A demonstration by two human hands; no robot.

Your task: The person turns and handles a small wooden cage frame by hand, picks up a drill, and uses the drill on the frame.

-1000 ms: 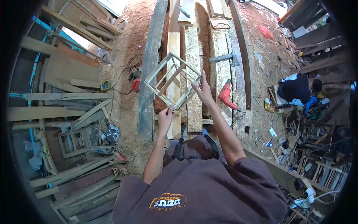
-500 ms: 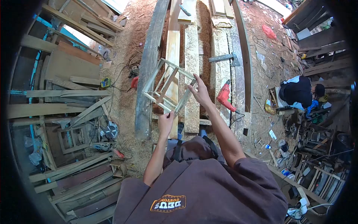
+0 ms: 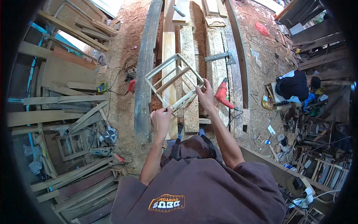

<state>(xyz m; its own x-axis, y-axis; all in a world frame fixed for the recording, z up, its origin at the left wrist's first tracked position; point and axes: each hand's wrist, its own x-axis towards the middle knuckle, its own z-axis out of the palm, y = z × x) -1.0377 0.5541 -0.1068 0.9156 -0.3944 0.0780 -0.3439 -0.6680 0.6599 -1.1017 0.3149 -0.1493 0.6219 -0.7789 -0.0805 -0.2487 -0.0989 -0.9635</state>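
A small wooden frame [image 3: 172,79], box-like and built of thin pale strips, is held up tilted above the plank bench. My left hand [image 3: 161,118] grips its lower corner, fingers closed on the strip. At the right-hand corner, my right hand [image 3: 206,96] pinches the frame between thumb and fingers. To the right of that hand a red power drill [image 3: 223,95] lies on the bench, its cord trailing down. Farther up lies a hatchet [image 3: 220,56], its head pointing right.
The bench is made of long planks [image 3: 189,74] with gaps between them. A dark-handled tool [image 3: 179,11] rests on a wood piece at the far end. Lumber [image 3: 59,100] is stacked at left, near a circular saw [image 3: 110,134]. Another person [image 3: 294,89] crouches at right.
The wooden frame has turned and tipped in my hands, showing its open square side more. My right hand has moved slightly right and down; the left hand has shifted slightly left.
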